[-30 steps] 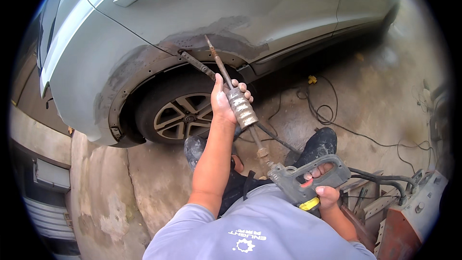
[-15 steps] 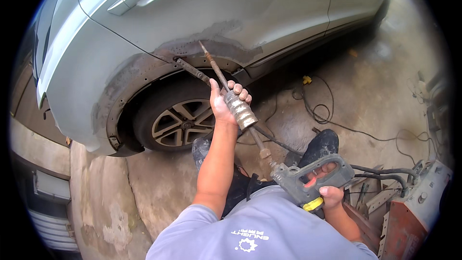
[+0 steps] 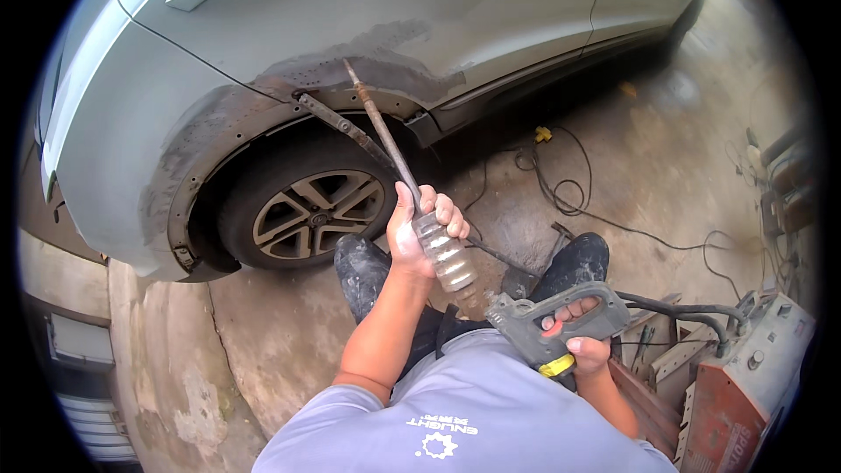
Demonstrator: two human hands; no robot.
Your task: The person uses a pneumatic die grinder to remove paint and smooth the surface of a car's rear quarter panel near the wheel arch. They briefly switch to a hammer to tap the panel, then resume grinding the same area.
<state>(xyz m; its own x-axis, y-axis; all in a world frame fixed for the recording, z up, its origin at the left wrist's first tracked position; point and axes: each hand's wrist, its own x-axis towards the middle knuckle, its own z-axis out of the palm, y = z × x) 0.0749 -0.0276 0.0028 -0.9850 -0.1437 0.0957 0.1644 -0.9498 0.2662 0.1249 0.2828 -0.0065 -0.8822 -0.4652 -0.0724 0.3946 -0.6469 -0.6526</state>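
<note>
My right hand [image 3: 589,349] is closed round the handle of a grey spot-welding pull gun [image 3: 526,322] with a red trigger and a yellow band. A slide hammer rod [image 3: 383,130] runs from it towards the car, its pointed tip at the sanded grey panel [image 3: 399,57] above the wheel arch. Whether the tip touches the metal, I cannot tell. My left hand [image 3: 412,241] is wrapped round the ribbed sliding weight [image 3: 449,264], which sits low on the rod near the gun. A flat metal bar [image 3: 337,123] slants from the arch edge, its lower end near the rod.
The car's wheel [image 3: 317,215] stands beside my knees. Black cable with a yellow connector [image 3: 543,135] lies on the concrete floor to the right. Thick hoses [image 3: 674,307] link the gun to a red and grey machine [image 3: 745,377], with metal strips beside it.
My left hand has slid the weight down the rod towards the gun. The whole view has shifted slightly, with the car further left. My right hand keeps its grip.
</note>
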